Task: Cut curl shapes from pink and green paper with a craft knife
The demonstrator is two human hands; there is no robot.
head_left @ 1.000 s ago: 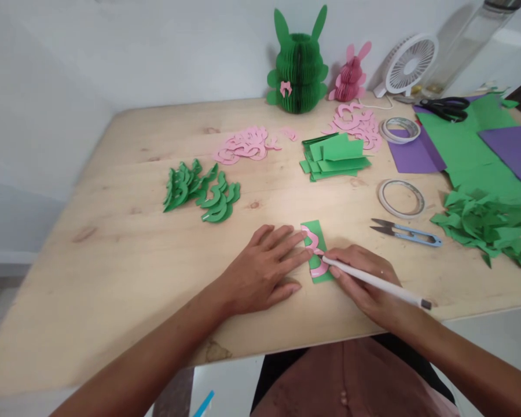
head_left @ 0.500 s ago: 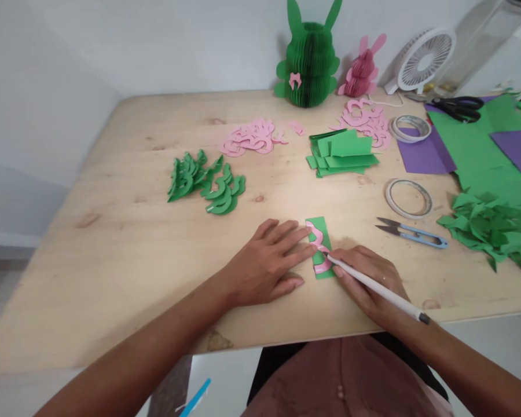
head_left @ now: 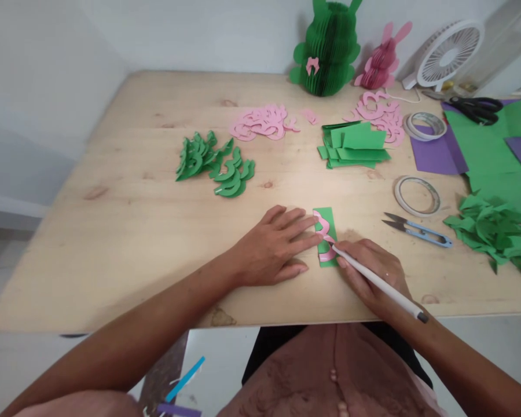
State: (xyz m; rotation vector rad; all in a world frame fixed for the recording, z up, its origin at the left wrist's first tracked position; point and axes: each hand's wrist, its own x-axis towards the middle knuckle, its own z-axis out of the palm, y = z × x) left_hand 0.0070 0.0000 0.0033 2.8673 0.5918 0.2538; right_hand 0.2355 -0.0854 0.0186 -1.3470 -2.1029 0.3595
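A small green paper rectangle (head_left: pixel 332 222) lies on the wooden table, with a wavy pink paper cutout (head_left: pixel 323 225) on top of it. My left hand (head_left: pixel 273 248) rests flat with its fingers spread, fingertips touching the left edge of the pink cutout. Pinched in my right hand (head_left: pixel 375 269) is a white pen (head_left: pixel 384 285) with a dark end. Its tip meets the right side of the pink cutout, near the lower half. Behind my hands lies a stack of green paper strips (head_left: pixel 356 145).
Green curved cutouts (head_left: pixel 217 165) and pink cutouts (head_left: pixel 263 123) lie left of centre. Thread snips (head_left: pixel 417 229), a tape roll (head_left: pixel 417 196) and green scraps (head_left: pixel 495 229) are at right. Behind stand a green paper bunny (head_left: pixel 327 55), a pink one (head_left: pixel 378 65) and a fan (head_left: pixel 449 55).
The whole view has shifted a little, so the table items appear slightly right and higher. Both hands keep their places on the paper, and the pen tip stays at the pink cutout's edge.
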